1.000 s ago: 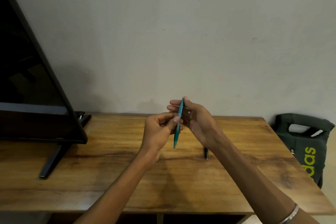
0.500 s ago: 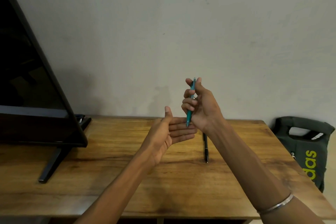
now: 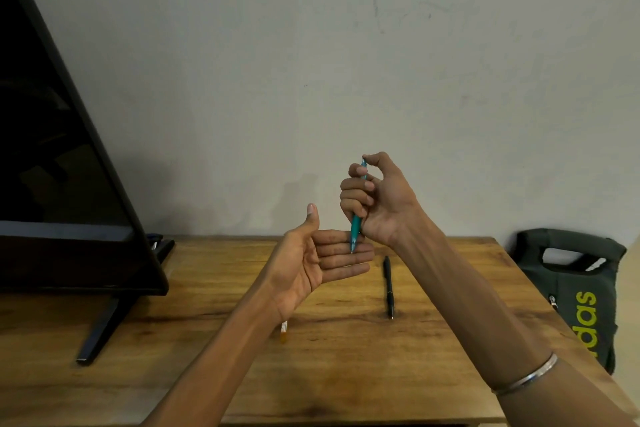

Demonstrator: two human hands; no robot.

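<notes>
Slim teal plastic pen (image 3: 356, 229), frame centre: right hand (image 3: 375, 201) fingers curled round it, thumb on plunger, tip testing flat-open, empty left hand (image 3: 311, 265).

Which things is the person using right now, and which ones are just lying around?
In use: teal pen, gripped in the right hand, tip down by the open left hand.

Lying about: black pen and orange-ended stick on the table; TV; dark bag beside the table.

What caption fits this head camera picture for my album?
Right hand grips a teal pen tip-down by the open left hand, above a wooden table.
</notes>
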